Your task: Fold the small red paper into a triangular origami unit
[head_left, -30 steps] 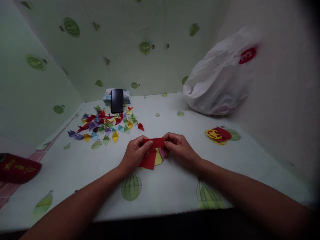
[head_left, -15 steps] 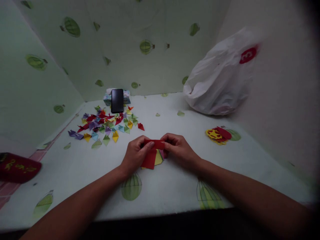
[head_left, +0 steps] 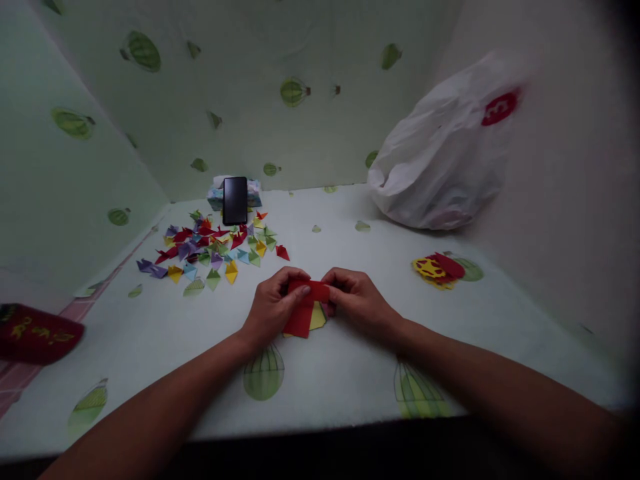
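Between my two hands is a small folded piece of red paper [head_left: 318,291]. My left hand [head_left: 275,300] pinches its left end, thumb on the near face and fingers behind. My right hand [head_left: 356,297] grips the right end between thumb and fingers. Just below the held paper lies a small stack of coloured paper sheets [head_left: 317,318], with red and yellow ones showing; my hands cover part of it. To the left, beyond my left hand, spreads a pile of small folded paper pieces [head_left: 213,257] in several colours.
A dark phone [head_left: 235,201] leans on a tissue box [head_left: 216,198] at the back. A white plastic bag [head_left: 440,157] stands back right. Red and yellow paper cutouts [head_left: 435,268] lie at right. A dark red object with yellow writing [head_left: 43,333] sits at the left edge.
The red paper between my hands has tilted slightly, and its left part sits under my left fingers. My hands stay nearly in place; the other things have not moved.
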The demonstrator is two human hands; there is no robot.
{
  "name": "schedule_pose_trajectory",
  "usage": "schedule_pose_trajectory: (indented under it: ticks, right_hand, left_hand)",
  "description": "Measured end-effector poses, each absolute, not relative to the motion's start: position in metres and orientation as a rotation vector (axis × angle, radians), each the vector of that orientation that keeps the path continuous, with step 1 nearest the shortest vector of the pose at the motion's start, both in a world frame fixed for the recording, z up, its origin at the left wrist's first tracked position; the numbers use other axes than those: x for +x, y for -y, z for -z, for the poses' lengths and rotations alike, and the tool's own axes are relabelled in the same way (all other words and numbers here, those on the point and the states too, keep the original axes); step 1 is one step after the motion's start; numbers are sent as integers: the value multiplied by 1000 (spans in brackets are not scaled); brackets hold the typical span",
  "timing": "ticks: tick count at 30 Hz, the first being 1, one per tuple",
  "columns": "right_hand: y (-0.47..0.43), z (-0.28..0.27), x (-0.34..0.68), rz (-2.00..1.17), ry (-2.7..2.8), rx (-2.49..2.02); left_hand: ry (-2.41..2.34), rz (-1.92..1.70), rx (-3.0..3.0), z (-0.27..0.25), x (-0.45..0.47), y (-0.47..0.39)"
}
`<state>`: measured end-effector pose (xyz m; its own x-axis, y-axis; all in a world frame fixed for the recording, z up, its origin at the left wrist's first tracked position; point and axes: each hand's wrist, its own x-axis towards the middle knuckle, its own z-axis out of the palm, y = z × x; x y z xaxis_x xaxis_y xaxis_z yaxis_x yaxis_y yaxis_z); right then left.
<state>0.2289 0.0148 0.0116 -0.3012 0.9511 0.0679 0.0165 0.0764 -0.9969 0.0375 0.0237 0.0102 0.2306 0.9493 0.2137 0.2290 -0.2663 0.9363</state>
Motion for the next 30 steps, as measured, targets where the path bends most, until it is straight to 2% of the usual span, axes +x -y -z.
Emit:
schedule_pose_trajectory:
  ticks: [30]
  right_hand:
    - [-16,-12,230,-1307,1554,-1029]
  left_hand:
    - [-1072,-1105,1811,-5,35,-27]
